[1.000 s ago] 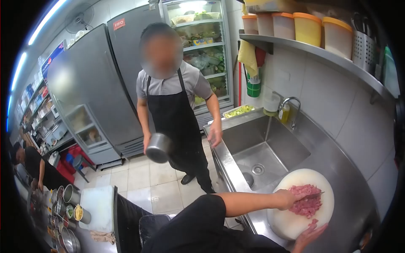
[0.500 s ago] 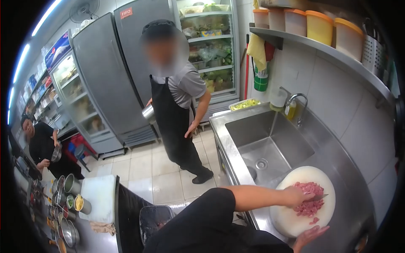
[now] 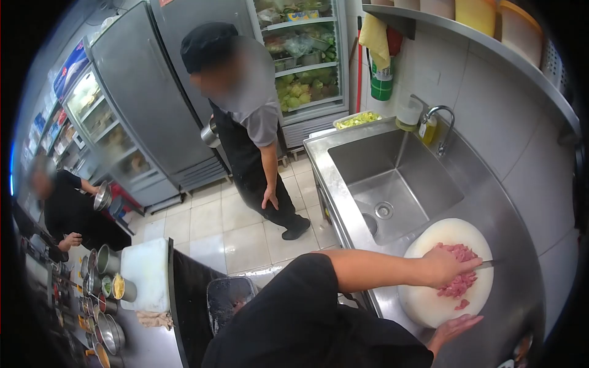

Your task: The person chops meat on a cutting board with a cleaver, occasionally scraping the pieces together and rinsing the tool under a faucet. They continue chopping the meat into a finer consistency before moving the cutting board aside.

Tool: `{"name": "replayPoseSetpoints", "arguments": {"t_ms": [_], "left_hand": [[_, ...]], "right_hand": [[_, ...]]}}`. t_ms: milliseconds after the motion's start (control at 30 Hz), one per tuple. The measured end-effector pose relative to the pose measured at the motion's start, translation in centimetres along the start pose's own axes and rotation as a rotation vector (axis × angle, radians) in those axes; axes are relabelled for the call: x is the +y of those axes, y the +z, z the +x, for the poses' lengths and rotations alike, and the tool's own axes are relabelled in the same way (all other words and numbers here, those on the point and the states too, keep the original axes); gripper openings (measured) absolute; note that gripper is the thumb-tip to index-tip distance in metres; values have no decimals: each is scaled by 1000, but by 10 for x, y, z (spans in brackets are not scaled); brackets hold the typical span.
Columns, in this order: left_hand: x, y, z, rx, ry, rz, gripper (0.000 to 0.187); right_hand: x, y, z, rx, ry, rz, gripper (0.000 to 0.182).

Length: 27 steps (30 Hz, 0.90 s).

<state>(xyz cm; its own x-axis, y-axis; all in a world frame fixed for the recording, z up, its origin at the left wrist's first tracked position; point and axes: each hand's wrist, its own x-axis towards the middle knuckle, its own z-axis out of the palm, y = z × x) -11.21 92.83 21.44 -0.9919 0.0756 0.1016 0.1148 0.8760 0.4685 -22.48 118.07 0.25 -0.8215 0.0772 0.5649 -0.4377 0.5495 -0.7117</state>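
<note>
My left hand (image 3: 446, 268) is closed on a knife (image 3: 486, 265). Its handle is hidden, and part of the blade shows beyond my fingers. Beneath that hand lies a heap of chopped pink raw meat (image 3: 457, 287), with a few loose pieces near the lower side. The meat rests on a thick, round white chopping board (image 3: 423, 306) on the steel counter. My right hand (image 3: 455, 330) is at the board's near edge, fingers stretched out and holding nothing.
A steel sink (image 3: 399, 196) with a tap (image 3: 443, 126) adjoins the board. One co-worker (image 3: 245, 147) stands beyond it holding a metal container (image 3: 210, 134); another person (image 3: 73, 208) holds a metal bowl (image 3: 103, 196). A shelf (image 3: 478, 43) overhangs the counter. Behind me is a dark tub (image 3: 230, 291).
My left hand and the knife have shifted slightly up and right over the meat. The nearer co-worker has bent forward. The view has tilted down a little.
</note>
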Motion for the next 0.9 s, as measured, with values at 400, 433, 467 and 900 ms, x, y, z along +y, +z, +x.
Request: {"name": "replayPoseSetpoints", "arguments": {"t_ms": [400,433,467,900], "left_hand": [[-17,30,12,9,75,149,73],[-24,40,15,11,87,170,73],[-29,41,19,-40,94,189,74],[-8,-14,8,-98,-66,-11,63]], "right_hand": [[0,4,-2,42,-18,53,61],[-3,3,-2,43,-20,54,61],[-7,1,-1,44,-23,53,62],[-12,-6,-3,-16,35,42,64]]}}
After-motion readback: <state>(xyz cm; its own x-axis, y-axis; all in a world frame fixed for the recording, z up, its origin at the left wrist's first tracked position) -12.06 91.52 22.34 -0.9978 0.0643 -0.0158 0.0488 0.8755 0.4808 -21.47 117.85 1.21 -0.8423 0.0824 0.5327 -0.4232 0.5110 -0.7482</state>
